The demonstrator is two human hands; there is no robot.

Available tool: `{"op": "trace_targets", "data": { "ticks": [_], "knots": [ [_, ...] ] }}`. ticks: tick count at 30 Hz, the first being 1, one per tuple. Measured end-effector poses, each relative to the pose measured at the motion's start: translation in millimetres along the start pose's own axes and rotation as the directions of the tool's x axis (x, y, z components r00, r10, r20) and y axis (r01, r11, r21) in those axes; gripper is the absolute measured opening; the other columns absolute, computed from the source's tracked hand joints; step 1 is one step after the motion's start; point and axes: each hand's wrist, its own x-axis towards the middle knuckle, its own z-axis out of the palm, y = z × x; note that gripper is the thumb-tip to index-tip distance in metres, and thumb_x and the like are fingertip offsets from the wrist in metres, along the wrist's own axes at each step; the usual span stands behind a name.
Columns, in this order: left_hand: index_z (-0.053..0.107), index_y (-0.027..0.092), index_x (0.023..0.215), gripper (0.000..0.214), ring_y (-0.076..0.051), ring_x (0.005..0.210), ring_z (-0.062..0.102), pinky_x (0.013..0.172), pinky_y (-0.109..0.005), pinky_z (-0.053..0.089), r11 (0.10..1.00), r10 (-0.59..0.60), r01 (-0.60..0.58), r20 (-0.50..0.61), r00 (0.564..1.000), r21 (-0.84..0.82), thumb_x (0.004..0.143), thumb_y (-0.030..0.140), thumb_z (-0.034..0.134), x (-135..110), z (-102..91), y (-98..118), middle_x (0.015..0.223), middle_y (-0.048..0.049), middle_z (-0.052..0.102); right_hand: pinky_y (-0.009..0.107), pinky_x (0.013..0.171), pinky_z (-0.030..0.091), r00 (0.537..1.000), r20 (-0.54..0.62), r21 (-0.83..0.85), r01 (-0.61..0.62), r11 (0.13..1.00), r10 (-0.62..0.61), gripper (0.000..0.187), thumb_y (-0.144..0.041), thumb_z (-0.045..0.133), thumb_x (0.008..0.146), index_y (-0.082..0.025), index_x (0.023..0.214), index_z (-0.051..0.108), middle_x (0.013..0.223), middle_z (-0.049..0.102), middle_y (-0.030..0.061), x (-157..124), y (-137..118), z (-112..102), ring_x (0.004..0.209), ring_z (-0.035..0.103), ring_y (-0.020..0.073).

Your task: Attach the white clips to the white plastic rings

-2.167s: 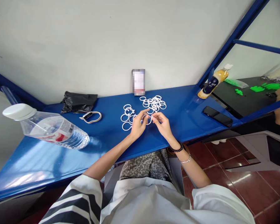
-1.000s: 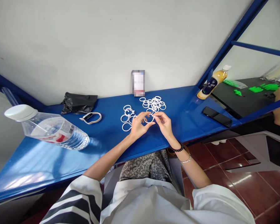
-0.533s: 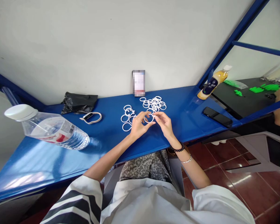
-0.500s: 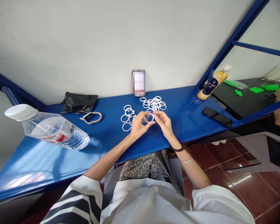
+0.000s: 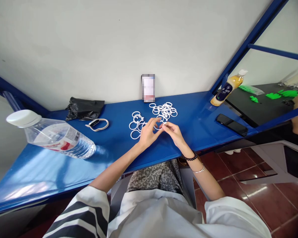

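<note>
My left hand [image 5: 147, 134] and my right hand [image 5: 173, 133] meet over the blue table [image 5: 109, 145], fingertips pinched together on one white ring [image 5: 159, 126]. Just beyond the fingers lies a pile of several white rings [image 5: 164, 110]. A smaller group of white rings [image 5: 135, 124] lies left of my left hand, touching its knuckles. My right wrist wears a dark bead bracelet and a thin silver bangle.
A clear water bottle [image 5: 53, 136] lies on its side at the left. A black bag [image 5: 84, 108] and a white wristband watch [image 5: 97, 124] sit behind it. A small box [image 5: 148, 88] leans on the wall. An orange drink bottle [image 5: 227, 86] and a black phone [image 5: 231, 124] are at the right.
My hands stay together on the ring. The fingers have closed in tighter on it, and my right hand has shifted slightly left and lower.
</note>
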Motion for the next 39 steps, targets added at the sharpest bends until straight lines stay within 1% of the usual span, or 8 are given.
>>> {"op": "trace_targets", "data": {
  "ticks": [6,11,18,25,31,33,35,39],
  "knots": [
    [0.057,0.020,0.121,0.037,-0.014,0.081,0.064,0.063,-0.023,0.053,0.998,-0.041,0.039,0.041,0.998,0.055,0.088,0.037,0.062,0.4,0.4,1.5,0.115,-0.0083,0.063,0.031,0.079,0.052,0.998,-0.043,-0.018,0.046,0.999,-0.047,0.027,-0.047,0.072,0.077,-0.020,0.080,0.067,0.083,0.068,0.0028,0.0,0.6,-0.5,0.083,0.065,0.0184],
    [0.056,0.019,0.122,0.038,-0.015,0.085,0.066,0.065,-0.022,0.055,0.998,-0.054,0.059,0.122,0.991,-0.035,0.087,0.029,0.063,0.8,2.4,-1.0,0.111,-0.0080,0.066,0.034,0.082,0.053,0.998,-0.013,-0.065,0.066,0.996,-0.067,0.029,-0.050,0.070,0.077,-0.021,0.081,0.066,0.086,0.068,0.0039,-1.5,-1.8,0.6,0.084,0.066,0.0206],
    [0.055,0.019,0.122,0.037,-0.016,0.090,0.067,0.064,-0.022,0.057,0.996,-0.041,0.051,0.123,0.992,-0.078,0.086,0.024,0.063,1.3,3.0,-3.9,0.118,-0.0104,0.064,0.033,0.076,0.053,0.994,-0.011,-0.129,0.106,0.986,-0.109,0.028,-0.049,0.070,0.078,-0.021,0.081,0.066,0.086,0.069,0.0038,-1.9,-2.3,1.5,0.081,0.065,0.0199],
    [0.055,0.018,0.119,0.032,-0.015,0.090,0.066,0.064,-0.021,0.057,0.999,0.012,-0.008,0.088,0.996,-0.048,0.087,0.019,0.059,1.4,1.2,-2.2,0.115,-0.0088,0.064,0.031,0.073,0.052,0.986,-0.009,-0.165,0.161,0.973,-0.165,0.026,-0.046,0.070,0.078,-0.021,0.081,0.068,0.087,0.069,0.0038,-1.3,-2.0,1.9,0.082,0.065,0.0194],
    [0.055,0.018,0.118,0.030,-0.015,0.091,0.066,0.065,-0.022,0.058,0.998,0.011,-0.007,0.078,0.997,-0.056,0.089,0.022,0.058,1.1,1.6,-1.9,0.116,-0.0095,0.064,0.032,0.072,0.052,0.983,0.006,-0.180,0.182,0.967,-0.184,0.024,-0.046,0.069,0.080,-0.021,0.080,0.068,0.088,0.068,0.0038,-2.0,-3.2,2.2,0.082,0.064,0.0194],
    [0.055,0.018,0.118,0.030,-0.016,0.092,0.067,0.065,-0.022,0.058,0.997,-0.007,0.012,0.076,0.997,-0.077,0.089,0.025,0.060,1.2,1.6,-1.5,0.117,-0.0101,0.064,0.032,0.074,0.053,0.984,0.003,-0.163,0.175,0.971,-0.177,0.024,-0.046,0.067,0.082,-0.022,0.084,0.068,0.090,0.068,0.0037,-2.5,-3.7,2.0,0.085,0.064,0.0196],
    [0.055,0.018,0.119,0.034,-0.018,0.095,0.067,0.066,-0.023,0.059,0.994,-0.028,0.035,0.070,0.997,-0.107,0.088,0.028,0.063,1.4,1.2,-0.5,0.118,-0.0106,0.064,0.032,0.076,0.053,0.985,-0.036,-0.135,0.161,0.978,-0.167,0.024,-0.046,0.065,0.083,-0.023,0.089,0.067,0.093,0.068,0.0039,-2.4,-3.8,1.5,0.089,0.065,0.0199],
    [0.054,0.020,0.122,0.043,-0.019,0.098,0.068,0.071,-0.025,0.060,0.984,-0.039,0.048,0.058,0.998,-0.171,0.084,0.035,0.068,2.1,-0.2,2.7,0.120,-0.0101,0.065,0.032,0.078,0.054,0.972,-0.190,-0.109,0.121,0.987,-0.140,0.029,-0.047,0.068,0.080,-0.024,0.099,0.063,0.099,0.067,0.0046,0.0,-1.2,-0.3,0.094,0.064,0.0201]
  ]
}}
